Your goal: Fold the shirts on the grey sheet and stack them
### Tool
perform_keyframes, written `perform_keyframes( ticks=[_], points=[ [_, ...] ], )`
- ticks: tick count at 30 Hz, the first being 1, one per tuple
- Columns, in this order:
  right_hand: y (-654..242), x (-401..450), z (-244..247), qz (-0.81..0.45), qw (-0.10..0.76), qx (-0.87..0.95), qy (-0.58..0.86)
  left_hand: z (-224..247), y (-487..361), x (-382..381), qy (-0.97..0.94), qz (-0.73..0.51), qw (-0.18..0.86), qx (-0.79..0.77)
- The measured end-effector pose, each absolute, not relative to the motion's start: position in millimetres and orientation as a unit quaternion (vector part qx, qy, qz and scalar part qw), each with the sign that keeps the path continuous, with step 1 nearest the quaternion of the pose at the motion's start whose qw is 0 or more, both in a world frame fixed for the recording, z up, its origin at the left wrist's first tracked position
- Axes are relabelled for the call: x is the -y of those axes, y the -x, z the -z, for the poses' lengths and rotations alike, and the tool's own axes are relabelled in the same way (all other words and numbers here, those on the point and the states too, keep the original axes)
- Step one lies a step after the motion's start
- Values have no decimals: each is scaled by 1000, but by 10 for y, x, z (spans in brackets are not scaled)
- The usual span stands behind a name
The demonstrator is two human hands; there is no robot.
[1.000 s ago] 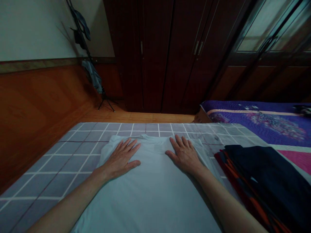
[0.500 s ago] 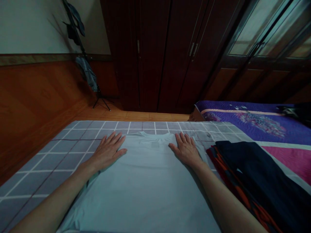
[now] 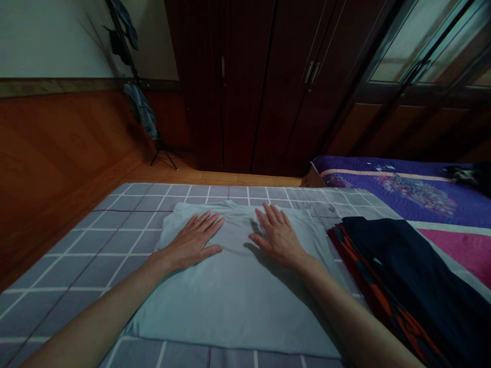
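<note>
In your head view, your left hand (image 3: 194, 240) and your right hand (image 3: 280, 240) both lie open and flat, gripping nothing, on one pale blue-grey cotton T-shirt (image 3: 238, 301), which sits on a grey checked bedsheet (image 3: 88, 255) with its collar away from you, though the dim light makes the colour uncertain. Just right of the shirt is one stack of dark folded clothes (image 3: 406, 276), with one purple quilted bedspread (image 3: 418, 189) beyond it. Farther ahead stand one dark wooden wardrobe (image 3: 245, 87) and one black stand hung with garments (image 3: 141, 107).
</note>
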State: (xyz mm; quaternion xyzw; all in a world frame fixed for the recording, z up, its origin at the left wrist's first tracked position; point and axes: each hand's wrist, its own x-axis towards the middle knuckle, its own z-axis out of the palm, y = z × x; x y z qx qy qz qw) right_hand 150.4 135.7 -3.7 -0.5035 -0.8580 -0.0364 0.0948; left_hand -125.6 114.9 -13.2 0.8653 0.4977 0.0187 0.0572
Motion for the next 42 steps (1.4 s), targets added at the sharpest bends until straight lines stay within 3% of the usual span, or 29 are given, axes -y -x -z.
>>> perform_keyframes(
  ticks=[3, 14, 24, 34, 42],
  points=[
    [-1341, -1241, 53, 3, 76, 908, 413, 130, 1254, -1135, -872, -1, 60, -486],
    [-1365, -1265, 90, 36, 80, 884, 460, 115, 1255, -1157, -855, -46, 50, -514],
    [-1598, -1360, 71, 56, 31, 861, 505, 234, 1449, -1290, -847, -69, 58, -524],
    [-1351, -85, 14, -40, 44, 906, 419, 30, 1126, -974, -894, -54, 51, -441],
    [-1909, -72, 13, 5, 39, 867, 498, 45, 982, -684, -897, -1, 59, -438]
  ],
)
